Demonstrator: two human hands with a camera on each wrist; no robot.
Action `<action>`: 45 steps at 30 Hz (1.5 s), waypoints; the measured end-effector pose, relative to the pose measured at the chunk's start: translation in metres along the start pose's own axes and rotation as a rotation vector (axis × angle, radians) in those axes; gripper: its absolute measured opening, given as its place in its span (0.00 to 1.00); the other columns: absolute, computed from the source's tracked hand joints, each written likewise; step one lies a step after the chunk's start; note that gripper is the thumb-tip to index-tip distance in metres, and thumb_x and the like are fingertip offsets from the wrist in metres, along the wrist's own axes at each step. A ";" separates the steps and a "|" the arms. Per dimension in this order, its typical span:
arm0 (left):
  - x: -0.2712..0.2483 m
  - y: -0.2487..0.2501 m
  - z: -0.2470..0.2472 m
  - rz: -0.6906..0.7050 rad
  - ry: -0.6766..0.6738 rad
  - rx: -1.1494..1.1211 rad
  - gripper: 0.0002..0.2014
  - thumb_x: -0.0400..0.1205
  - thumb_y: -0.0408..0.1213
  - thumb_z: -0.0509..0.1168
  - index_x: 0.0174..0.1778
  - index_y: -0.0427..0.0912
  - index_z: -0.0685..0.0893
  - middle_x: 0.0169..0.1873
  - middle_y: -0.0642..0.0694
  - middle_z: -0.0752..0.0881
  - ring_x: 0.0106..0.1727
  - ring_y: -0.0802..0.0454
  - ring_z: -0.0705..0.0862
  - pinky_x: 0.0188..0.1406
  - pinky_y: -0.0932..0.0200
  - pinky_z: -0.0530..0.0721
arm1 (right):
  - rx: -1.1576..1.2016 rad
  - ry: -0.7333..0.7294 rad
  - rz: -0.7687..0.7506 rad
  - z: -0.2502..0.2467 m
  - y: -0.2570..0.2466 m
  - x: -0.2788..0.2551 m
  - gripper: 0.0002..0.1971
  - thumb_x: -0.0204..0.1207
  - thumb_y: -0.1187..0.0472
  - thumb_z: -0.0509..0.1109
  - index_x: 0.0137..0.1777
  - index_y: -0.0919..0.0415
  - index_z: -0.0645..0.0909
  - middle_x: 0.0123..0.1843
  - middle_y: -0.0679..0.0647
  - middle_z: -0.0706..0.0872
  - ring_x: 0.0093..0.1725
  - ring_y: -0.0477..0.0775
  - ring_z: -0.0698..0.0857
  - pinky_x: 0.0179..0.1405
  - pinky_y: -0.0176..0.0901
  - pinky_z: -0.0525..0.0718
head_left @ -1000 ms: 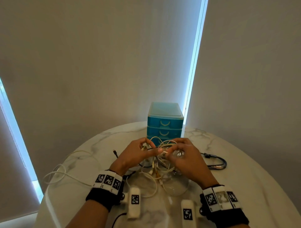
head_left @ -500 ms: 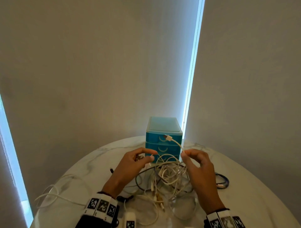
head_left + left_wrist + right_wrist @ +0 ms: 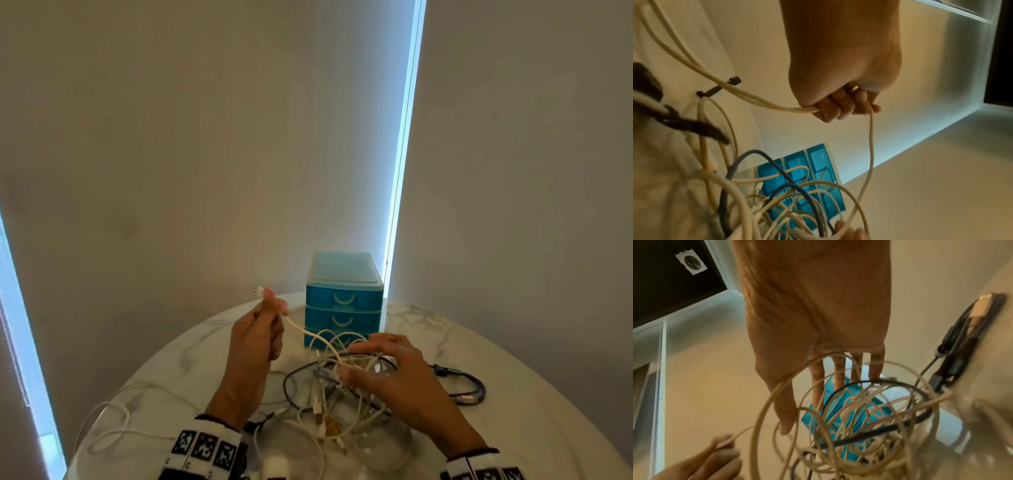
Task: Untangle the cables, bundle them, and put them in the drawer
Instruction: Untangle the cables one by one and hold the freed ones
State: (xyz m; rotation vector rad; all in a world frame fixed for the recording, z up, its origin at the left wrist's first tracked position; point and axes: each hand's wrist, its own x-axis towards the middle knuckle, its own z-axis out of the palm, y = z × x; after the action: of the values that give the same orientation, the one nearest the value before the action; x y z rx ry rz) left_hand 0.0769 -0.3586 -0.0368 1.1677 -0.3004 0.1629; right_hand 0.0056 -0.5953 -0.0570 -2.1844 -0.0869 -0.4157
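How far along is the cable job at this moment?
Early. Done: nothing bundled, and the blue drawer unit shows its drawers shut. In hand: the left hand pinches a white cable end, while the right hand steadies the tangle. Left: separating, bundling, stowing.

The head view looks forward and down from above the round marble table (image 3: 513,394), taking in both hands, the cable tangle (image 3: 342,383) and the blue drawer unit (image 3: 343,301) at the far edge, with blinds behind. The left wrist view sits close under the left hand (image 3: 840,65), facing along it toward the drawer unit and the tangle. The right wrist view sits close under the right hand (image 3: 818,313), facing the same way. All three views share the tangle and the drawer unit; the right wrist view also catches the left hand.
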 end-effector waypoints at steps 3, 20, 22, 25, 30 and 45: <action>0.005 0.004 -0.010 -0.076 0.025 -0.219 0.26 0.93 0.55 0.58 0.32 0.47 0.81 0.24 0.51 0.61 0.19 0.59 0.57 0.20 0.61 0.53 | -0.019 0.072 0.064 -0.010 0.005 -0.002 0.26 0.63 0.33 0.86 0.61 0.35 0.90 0.68 0.37 0.80 0.68 0.42 0.82 0.58 0.27 0.76; 0.000 0.004 0.003 0.026 -0.115 -0.122 0.20 0.93 0.53 0.57 0.60 0.42 0.87 0.37 0.44 0.83 0.22 0.58 0.63 0.20 0.64 0.61 | -0.091 -0.079 -0.052 0.024 -0.067 0.002 0.11 0.82 0.43 0.78 0.63 0.38 0.87 0.51 0.39 0.89 0.49 0.39 0.90 0.47 0.34 0.89; -0.002 0.007 0.004 0.044 -0.148 -0.121 0.19 0.92 0.53 0.58 0.62 0.45 0.88 0.40 0.43 0.85 0.22 0.58 0.63 0.20 0.64 0.61 | -0.230 -0.113 -0.037 0.035 -0.064 0.008 0.08 0.83 0.39 0.76 0.54 0.40 0.88 0.46 0.38 0.88 0.46 0.39 0.88 0.43 0.29 0.81; -0.005 0.009 0.005 0.102 -0.185 0.140 0.14 0.91 0.52 0.64 0.69 0.57 0.89 0.46 0.46 0.93 0.24 0.59 0.69 0.22 0.65 0.68 | -0.075 0.048 -0.061 0.028 -0.054 0.019 0.09 0.84 0.43 0.76 0.48 0.45 0.93 0.40 0.40 0.91 0.41 0.39 0.90 0.43 0.34 0.89; -0.006 -0.005 0.003 -0.019 -0.463 0.537 0.17 0.86 0.52 0.74 0.72 0.62 0.87 0.59 0.61 0.94 0.63 0.64 0.91 0.70 0.56 0.85 | 0.151 0.107 -0.131 0.006 -0.058 0.024 0.10 0.85 0.47 0.77 0.48 0.51 0.94 0.35 0.47 0.94 0.32 0.45 0.92 0.34 0.36 0.85; -0.020 -0.004 0.024 0.049 -0.575 0.679 0.09 0.87 0.57 0.72 0.55 0.63 0.97 0.48 0.55 0.96 0.53 0.56 0.92 0.63 0.53 0.89 | 0.690 0.362 -0.053 -0.008 -0.061 0.012 0.15 0.87 0.51 0.73 0.60 0.64 0.90 0.48 0.57 0.96 0.48 0.54 0.96 0.48 0.40 0.93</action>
State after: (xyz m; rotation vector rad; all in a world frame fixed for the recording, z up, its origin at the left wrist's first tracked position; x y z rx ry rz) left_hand 0.0557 -0.3817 -0.0376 1.8767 -0.8233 -0.0425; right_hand 0.0024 -0.5658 -0.0022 -1.4106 -0.0746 -0.6891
